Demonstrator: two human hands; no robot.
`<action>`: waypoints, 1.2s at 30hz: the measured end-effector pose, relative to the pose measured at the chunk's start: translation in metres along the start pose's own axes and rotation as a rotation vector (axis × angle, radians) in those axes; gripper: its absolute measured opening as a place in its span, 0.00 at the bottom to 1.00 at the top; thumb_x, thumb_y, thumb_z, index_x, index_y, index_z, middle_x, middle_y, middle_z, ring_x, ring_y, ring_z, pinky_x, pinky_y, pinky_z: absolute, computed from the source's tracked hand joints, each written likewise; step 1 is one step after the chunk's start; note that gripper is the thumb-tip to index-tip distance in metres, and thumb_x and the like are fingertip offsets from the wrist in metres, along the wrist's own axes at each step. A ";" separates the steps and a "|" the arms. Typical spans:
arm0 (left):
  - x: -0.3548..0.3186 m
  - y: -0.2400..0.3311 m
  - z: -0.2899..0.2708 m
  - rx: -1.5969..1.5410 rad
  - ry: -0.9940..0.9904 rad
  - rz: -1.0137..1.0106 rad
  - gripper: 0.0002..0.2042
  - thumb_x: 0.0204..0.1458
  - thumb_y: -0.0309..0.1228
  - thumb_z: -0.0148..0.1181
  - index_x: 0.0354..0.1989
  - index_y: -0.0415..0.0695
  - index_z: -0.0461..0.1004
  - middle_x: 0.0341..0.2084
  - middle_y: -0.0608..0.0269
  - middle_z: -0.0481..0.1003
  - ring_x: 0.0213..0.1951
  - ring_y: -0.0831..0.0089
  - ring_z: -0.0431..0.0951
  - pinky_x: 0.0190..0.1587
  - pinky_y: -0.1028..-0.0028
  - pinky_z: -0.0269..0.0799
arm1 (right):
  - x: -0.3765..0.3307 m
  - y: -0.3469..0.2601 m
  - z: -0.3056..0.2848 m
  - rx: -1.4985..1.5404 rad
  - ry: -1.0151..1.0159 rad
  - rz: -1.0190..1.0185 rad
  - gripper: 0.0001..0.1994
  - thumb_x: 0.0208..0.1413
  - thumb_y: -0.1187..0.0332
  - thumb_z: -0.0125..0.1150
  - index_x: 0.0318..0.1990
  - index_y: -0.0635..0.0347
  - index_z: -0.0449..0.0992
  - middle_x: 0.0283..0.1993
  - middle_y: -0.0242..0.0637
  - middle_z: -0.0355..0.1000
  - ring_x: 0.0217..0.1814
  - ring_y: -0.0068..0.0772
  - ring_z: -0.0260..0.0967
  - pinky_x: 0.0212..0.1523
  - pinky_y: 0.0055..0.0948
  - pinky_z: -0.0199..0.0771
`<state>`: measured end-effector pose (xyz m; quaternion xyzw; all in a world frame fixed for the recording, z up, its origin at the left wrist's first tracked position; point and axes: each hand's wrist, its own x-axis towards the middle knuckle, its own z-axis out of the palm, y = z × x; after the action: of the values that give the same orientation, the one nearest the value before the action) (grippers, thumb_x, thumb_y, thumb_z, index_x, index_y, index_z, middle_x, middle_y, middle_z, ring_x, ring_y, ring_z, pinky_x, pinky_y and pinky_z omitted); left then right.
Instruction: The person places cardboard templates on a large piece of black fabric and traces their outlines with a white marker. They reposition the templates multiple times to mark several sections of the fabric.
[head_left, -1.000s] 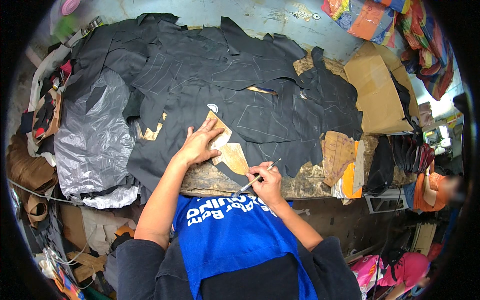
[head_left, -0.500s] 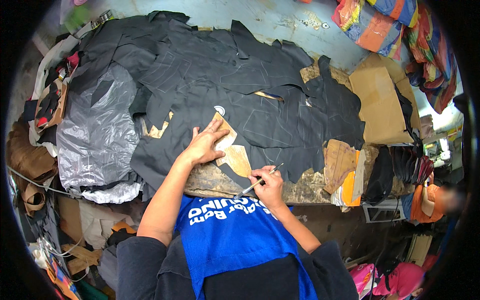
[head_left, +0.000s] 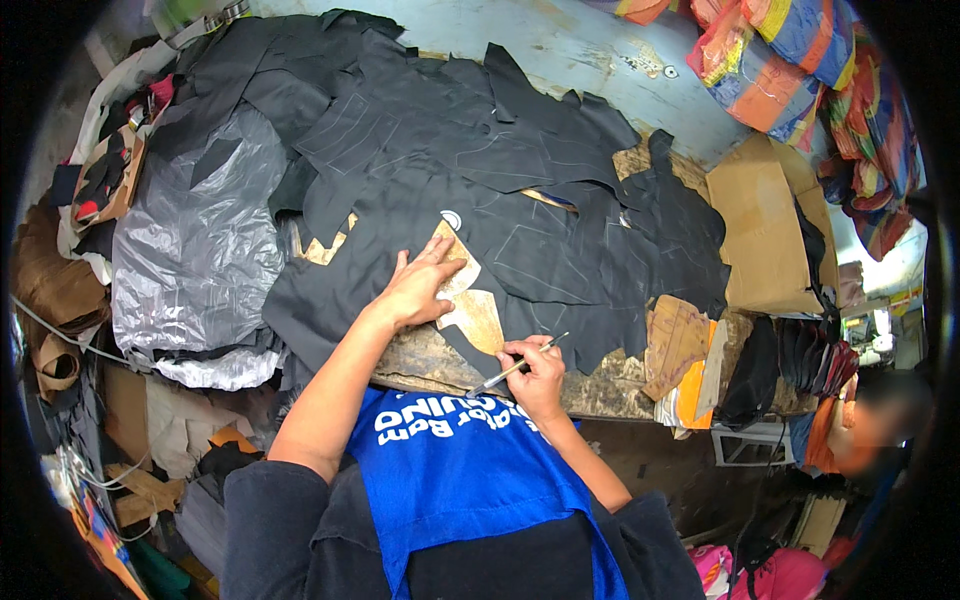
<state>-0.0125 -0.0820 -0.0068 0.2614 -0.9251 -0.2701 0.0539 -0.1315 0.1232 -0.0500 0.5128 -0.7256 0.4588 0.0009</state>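
Layers of black sheet material [head_left: 390, 190], like leather, cover the work table, with thin pale outlines drawn on them. A tan, speckled pattern piece [head_left: 476, 318] lies on the black sheet close to the table's near edge. My left hand [head_left: 418, 290] rests on its upper part with fingers spread, pressing it down and hiding some of its left edge. My right hand [head_left: 536, 378] is closed around a slim silver pen-like tool [head_left: 492, 384], just beside the pattern piece's lower tip. One end of the tool points toward my blue apron [head_left: 470, 480].
Clear plastic sheeting [head_left: 195, 260] covers a stack at the left. An open cardboard box [head_left: 755, 230], a brown pattern piece [head_left: 677, 345] and dark stacked pieces [head_left: 815, 350] sit at the right. Striped woven bags [head_left: 770, 70] lie at the far right. Another person [head_left: 830, 440] is at the right edge.
The whole view has shifted slightly, with the table's far side lower in the picture. My hands, the pattern piece and the pen-like tool keep nearly the same places relative to each other.
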 end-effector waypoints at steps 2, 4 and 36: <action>-0.003 0.007 0.006 0.065 0.078 0.024 0.23 0.37 0.26 0.62 0.47 0.46 0.74 0.55 0.51 0.63 0.61 0.57 0.58 0.57 0.50 0.55 | 0.001 -0.001 -0.001 -0.010 -0.025 -0.007 0.06 0.39 0.73 0.67 0.27 0.55 0.76 0.27 0.33 0.75 0.34 0.38 0.70 0.37 0.35 0.64; -0.003 0.016 0.014 0.118 0.127 0.052 0.16 0.37 0.24 0.59 0.38 0.45 0.78 0.44 0.54 0.72 0.52 0.55 0.68 0.52 0.55 0.63 | 0.006 -0.004 -0.005 -0.017 -0.059 -0.025 0.06 0.40 0.73 0.66 0.28 0.57 0.76 0.28 0.35 0.75 0.35 0.39 0.71 0.38 0.36 0.66; -0.038 0.072 0.086 0.507 -0.105 0.080 0.11 0.48 0.31 0.52 0.34 0.41 0.79 0.36 0.52 0.77 0.44 0.55 0.75 0.50 0.47 0.63 | 0.122 -0.039 0.055 0.234 -0.706 -0.195 0.06 0.46 0.73 0.60 0.28 0.68 0.74 0.25 0.49 0.72 0.30 0.48 0.72 0.34 0.36 0.70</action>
<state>-0.0337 0.0294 -0.0398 0.2153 -0.9744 -0.0403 -0.0507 -0.1348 -0.0067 0.0015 0.7026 -0.5717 0.3316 -0.2638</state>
